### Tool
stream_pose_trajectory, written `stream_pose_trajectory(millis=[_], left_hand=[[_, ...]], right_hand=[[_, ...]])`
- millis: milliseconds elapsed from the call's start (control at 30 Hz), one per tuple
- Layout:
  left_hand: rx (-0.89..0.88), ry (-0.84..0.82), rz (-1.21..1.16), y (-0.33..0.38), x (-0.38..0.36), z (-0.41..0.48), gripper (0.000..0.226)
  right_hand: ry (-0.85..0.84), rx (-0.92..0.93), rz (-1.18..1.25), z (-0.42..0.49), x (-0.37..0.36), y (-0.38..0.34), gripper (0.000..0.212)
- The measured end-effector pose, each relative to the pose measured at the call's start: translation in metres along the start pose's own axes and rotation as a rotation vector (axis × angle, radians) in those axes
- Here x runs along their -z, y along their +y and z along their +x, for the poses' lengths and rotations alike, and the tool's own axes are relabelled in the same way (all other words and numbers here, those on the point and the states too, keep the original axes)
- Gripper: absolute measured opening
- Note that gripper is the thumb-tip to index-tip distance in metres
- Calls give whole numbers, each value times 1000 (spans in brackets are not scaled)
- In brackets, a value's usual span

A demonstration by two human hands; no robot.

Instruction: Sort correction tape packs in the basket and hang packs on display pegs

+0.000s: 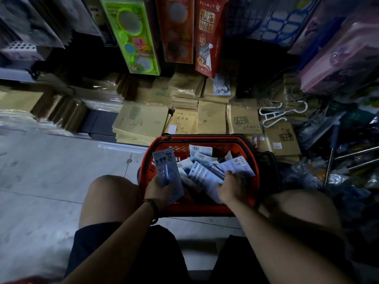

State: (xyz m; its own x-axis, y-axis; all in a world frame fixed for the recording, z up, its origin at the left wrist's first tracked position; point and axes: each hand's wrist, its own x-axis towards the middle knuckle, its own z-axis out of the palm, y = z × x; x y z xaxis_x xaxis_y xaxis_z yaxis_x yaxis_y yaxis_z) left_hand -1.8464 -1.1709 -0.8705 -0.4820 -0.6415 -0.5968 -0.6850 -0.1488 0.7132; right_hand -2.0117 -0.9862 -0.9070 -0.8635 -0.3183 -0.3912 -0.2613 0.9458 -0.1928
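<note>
on my feed the person's knees (110, 193) sit either side of the red basket (148, 160) on the floor. left hand (162, 189) has fingers curled round a stack of correction tape packs (167, 169), upright at the basket's left wall. right hand (231, 187) is down in the loose packs (205, 171) inside, fingers bent into the pile, can't tell if it's pinching one. brown notebooks (141, 121) lie behind, and a green pack (133, 33) hangs above.

The blue pack (168, 169) in the left hand (159, 188) has a big "12" near its top. A brown notebook (183, 121) says "田字本". A red packet (209, 33) hanging above shows large characters, "孔庙" among them. The basket packs (202, 154) carry barcodes and print too small to read.
</note>
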Motion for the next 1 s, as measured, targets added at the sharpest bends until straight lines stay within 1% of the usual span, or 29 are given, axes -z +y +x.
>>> stream_pose_trajectory(millis=[100, 167, 267, 333, 400, 433, 533, 600, 667, 733, 800, 900, 933, 1000], left_hand=[[19, 57, 110, -8, -1, 10, 34], [27, 69, 141, -9, -1, 14, 35], [27, 1, 69, -7, -1, 15, 20], [30, -7, 29, -5, -1, 15, 19], [38, -13, 7, -2, -2, 15, 23], [35, -17, 6, -1, -3, 15, 26], [40, -14, -12, 0, -4, 13, 23], [48, -30, -28, 0, -5, 12, 22], [45, -64, -83, 6, -5, 7, 16], [38, -101, -189, 14, -6, 0, 21], [45, -132, -310, 22, -7, -6, 27], [45, -217, -535, 28, -10, -12, 41], [30, -255, -584, 35, -10, -18, 38], [4, -299, -661, 46, -8, -28, 25]], right_hand=[[-17, 53, 19, 5, -7, 3, 34], [-16, 76, 39, 5, -13, 4, 26], [-35, 136, 57, 2, -24, 11, 16], [-32, 174, 108, 0, -30, 17, 11], [0, 161, 199, -4, -31, 19, 22], [16, 139, 258, -6, -29, 18, 23], [93, 74, 448, -11, -12, 6, 20], [188, 112, 574, -18, 7, -7, 19], [285, 189, 662, -28, 24, -20, 16], [356, 253, 716, -42, 38, -34, 14], [389, 307, 729, -56, 45, -46, 12], [377, 393, 772, -71, 47, -58, 10], [348, 430, 813, -74, 47, -60, 9], [297, 505, 875, -81, 51, -63, 13]])
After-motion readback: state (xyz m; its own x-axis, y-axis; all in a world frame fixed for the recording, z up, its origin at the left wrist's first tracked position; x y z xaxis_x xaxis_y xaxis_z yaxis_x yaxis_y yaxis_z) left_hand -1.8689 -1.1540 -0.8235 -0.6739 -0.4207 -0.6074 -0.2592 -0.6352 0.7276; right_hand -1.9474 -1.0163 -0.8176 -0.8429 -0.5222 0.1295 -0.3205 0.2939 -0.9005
